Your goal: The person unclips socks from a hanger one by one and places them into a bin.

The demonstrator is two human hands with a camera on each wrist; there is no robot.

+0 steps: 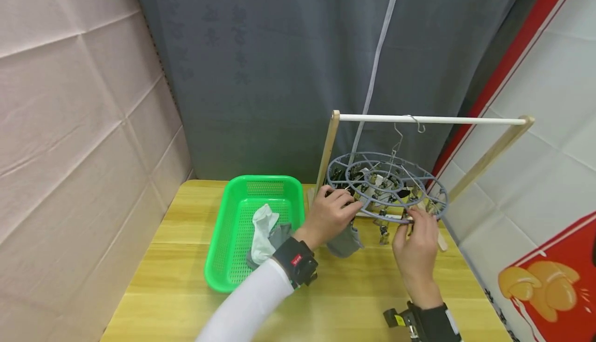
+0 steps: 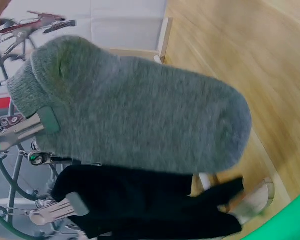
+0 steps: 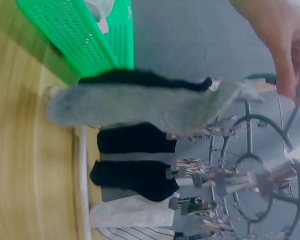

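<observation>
Along the near rim of the round clip hanger (image 1: 393, 220), the left hand (image 1: 328, 213) and right hand (image 1: 419, 246) grip; a gray ankle sock (image 1: 345, 242) hangs below the left. Tugging could slip it from its clip (image 2: 25, 131) or, farther back, unhook the hanger from the white bar (image 1: 470, 120).

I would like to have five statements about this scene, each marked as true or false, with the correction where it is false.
1. A white sock lies in the green basket. True.
2. The left hand is inside the green basket. False: it is at the rim of the round hanger.
3. A gray sock hangs from a clip. True.
4. Every hanging sock is gray. False: black socks hang as well.
5. The right hand is at the round hanger. True.
</observation>
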